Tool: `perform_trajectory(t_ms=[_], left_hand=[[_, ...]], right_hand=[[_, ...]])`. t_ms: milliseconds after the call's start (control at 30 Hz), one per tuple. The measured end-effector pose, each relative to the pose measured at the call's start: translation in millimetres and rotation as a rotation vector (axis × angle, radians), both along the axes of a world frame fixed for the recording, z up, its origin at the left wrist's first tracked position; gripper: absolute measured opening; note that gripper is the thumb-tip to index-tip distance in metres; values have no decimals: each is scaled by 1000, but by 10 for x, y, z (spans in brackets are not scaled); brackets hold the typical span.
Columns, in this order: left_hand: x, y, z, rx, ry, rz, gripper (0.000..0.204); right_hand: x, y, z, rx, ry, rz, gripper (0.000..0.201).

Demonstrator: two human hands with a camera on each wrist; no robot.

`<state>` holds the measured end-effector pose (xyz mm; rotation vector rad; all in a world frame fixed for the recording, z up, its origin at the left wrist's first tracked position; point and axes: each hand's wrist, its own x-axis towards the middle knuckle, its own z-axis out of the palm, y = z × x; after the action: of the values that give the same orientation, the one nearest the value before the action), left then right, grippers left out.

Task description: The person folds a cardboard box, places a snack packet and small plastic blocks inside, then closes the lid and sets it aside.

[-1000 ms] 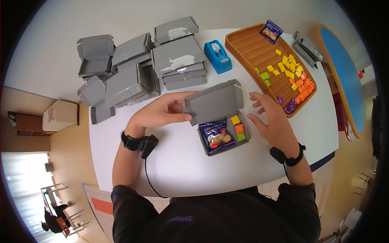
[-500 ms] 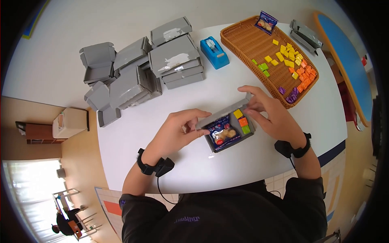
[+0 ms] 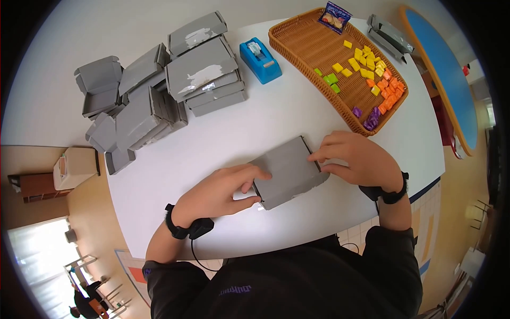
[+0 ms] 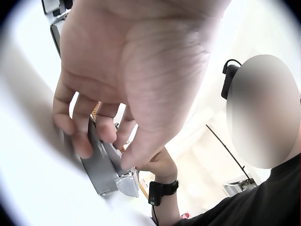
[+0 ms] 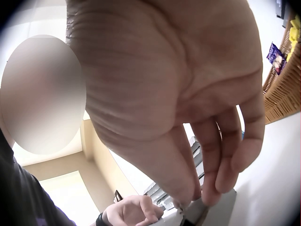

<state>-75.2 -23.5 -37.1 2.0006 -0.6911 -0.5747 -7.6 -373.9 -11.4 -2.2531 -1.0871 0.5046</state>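
Note:
A small grey cardboard box (image 3: 289, 173) lies on the white table in front of the person, its lid folded down flat. The snack packet and the coloured pieces inside are hidden under the lid. At the box's left end the left hand (image 3: 218, 189) grips it, a finger on the lid and the thumb by the near corner. The right hand (image 3: 361, 159) holds the right end, bent fingertips on the lid's edge and thumb beside them. In the left wrist view, fingers and thumb lie on either side of the grey box (image 4: 101, 167).
Behind the hands, a wicker basket (image 3: 297, 53) holds yellow, orange, green and purple pieces and a blue snack packet (image 3: 334, 17). A blue tape dispenser (image 3: 261, 61) stands left of it. Grey boxes (image 3: 204, 69) are piled at the left; another box (image 3: 390, 37) lies beyond the basket.
The lid, upright at first, has swung down over the snack packet and pieces. Both hands have come onto the box's ends; the right was apart from it a second ago.

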Motion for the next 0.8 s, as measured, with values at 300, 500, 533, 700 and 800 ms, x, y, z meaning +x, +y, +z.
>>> perform_trajectory(t_ms=[300,500,533,700,800], left_hand=[[-62,-31,-83,25,-234,-1,48],[-104,3,33,185,-280,-72,57],[-99,-4,9,173,-280,-68,59],[-112,-39,-14,194,-302,-62,61],[-119,-45,-11,192,-320,-63,59]], right_hand=[[-381,147,151,-157,-229,-33,48],[-786,252,-14,-364,-333,-68,72],[-823,258,-57,-358,-374,-83,71],[-830,275,-65,-279,-445,-215,69],[-917,280,-173,-225,-437,-283,69]])
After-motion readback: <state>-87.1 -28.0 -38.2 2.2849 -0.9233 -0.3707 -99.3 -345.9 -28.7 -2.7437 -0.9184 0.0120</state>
